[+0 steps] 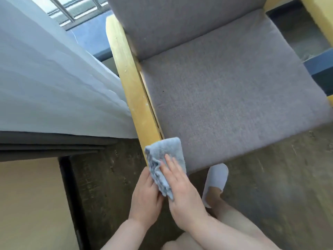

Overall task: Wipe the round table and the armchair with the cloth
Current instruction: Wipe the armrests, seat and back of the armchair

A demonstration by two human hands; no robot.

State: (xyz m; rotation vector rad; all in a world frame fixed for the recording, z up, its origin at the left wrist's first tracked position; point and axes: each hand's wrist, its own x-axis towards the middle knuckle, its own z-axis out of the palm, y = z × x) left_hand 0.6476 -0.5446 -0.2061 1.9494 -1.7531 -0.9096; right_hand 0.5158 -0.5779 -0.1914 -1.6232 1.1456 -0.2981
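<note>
The armchair (225,91) fills the upper right, with grey cushions and a yellow wooden frame. Its left armrest (129,82) runs down toward me. A light blue cloth (167,154) is folded over the front end of that armrest. My left hand (146,197) grips the cloth's lower edge from the left. My right hand (182,188) lies flat on top of the cloth, fingers extended. The round table is not in view.
A pale sheer curtain (54,83) hangs at the left, close to the armrest, with a dark drape (50,145) below it. A window railing (72,13) shows at top left. My slippered foot (215,183) stands on the brown carpet (279,177) under the seat's front edge.
</note>
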